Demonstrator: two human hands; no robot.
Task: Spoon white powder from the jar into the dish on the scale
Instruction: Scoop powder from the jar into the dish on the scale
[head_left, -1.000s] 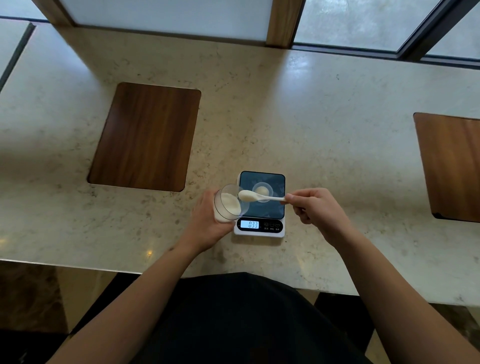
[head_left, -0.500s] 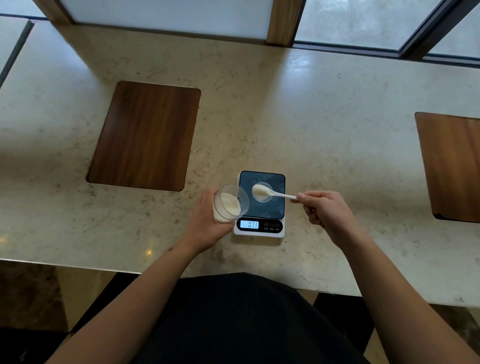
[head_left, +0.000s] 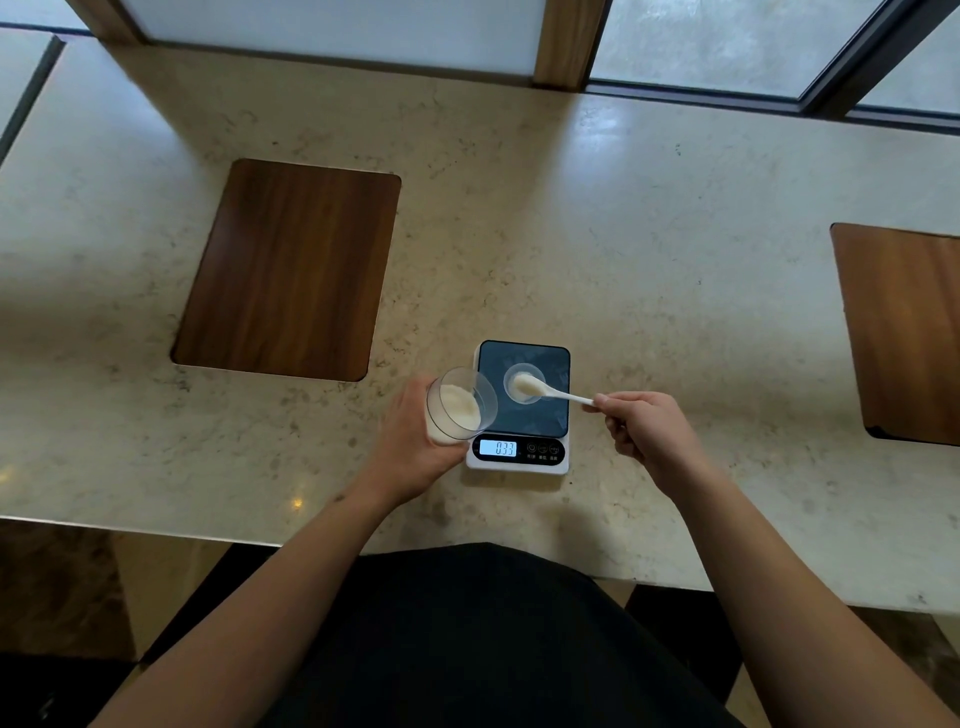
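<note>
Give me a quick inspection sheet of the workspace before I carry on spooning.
Surface: pale stone counter with two inset wood panels.
Job's things: scale reads 033; small dish on its platform; spoon bowl over the dish, loaded with powder; jar tilted, partly filled.
Clutter: nothing seen.
Grippers: left hand holds the jar; right hand pinches the spoon handle.
Cables: nothing seen.
Surroundings: window frames behind the counter.

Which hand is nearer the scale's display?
Left. The left hand, holding the jar, sits right beside the display; the right hand is farther off, holding the spoon.
</note>
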